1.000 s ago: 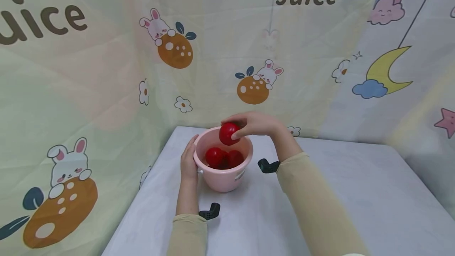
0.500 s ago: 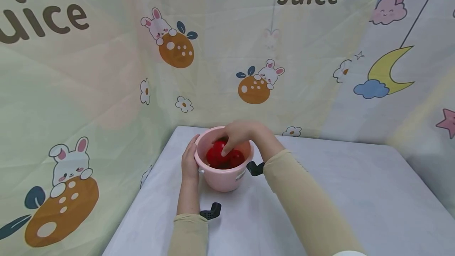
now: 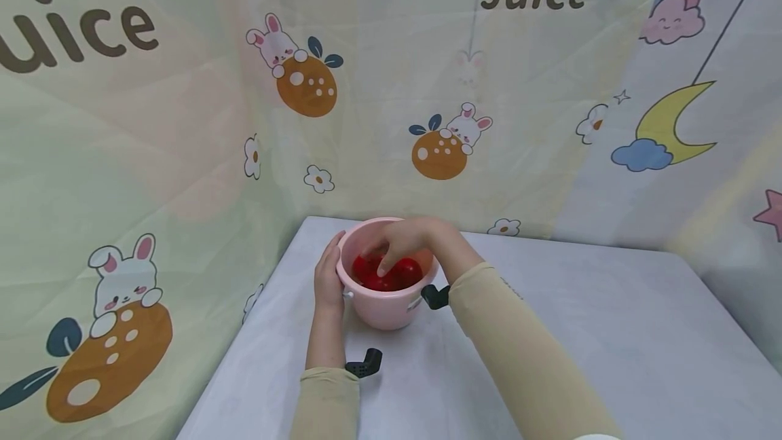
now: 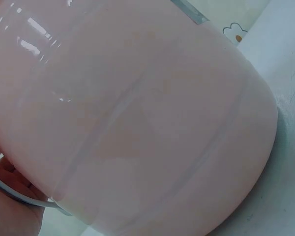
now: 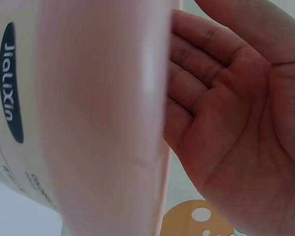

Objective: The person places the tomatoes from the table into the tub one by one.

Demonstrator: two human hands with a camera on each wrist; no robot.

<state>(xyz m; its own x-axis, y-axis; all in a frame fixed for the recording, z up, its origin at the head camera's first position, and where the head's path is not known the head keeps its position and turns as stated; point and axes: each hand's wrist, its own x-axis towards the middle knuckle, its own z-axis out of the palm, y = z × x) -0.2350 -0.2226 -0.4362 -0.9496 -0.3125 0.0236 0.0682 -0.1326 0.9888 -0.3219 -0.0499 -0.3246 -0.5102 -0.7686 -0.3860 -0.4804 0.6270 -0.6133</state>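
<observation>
A pink bucket stands upright near the table's back left, with several glossy red round things, like tomatoes or apples, inside; one red round thing shows at the right. My left hand holds the bucket's left side; the left wrist view shows part of the left hand behind the grey bail handle. Over the rim, my right hand reaches in, its thumb against the red things. From the right wrist, the palm shows, but the bucket wall hides the fingertips and whatever they touch.
A white cloth covers the table, which extends right and toward me. Printed curtains with rabbits and fruit stand close behind and at the left. Black wrist cameras, such as the left one, stick out beside the bucket.
My right hand has lowered a red round thing from above the rim into the bucket, where it sits among the others. My left hand has stayed on the bucket's side.
</observation>
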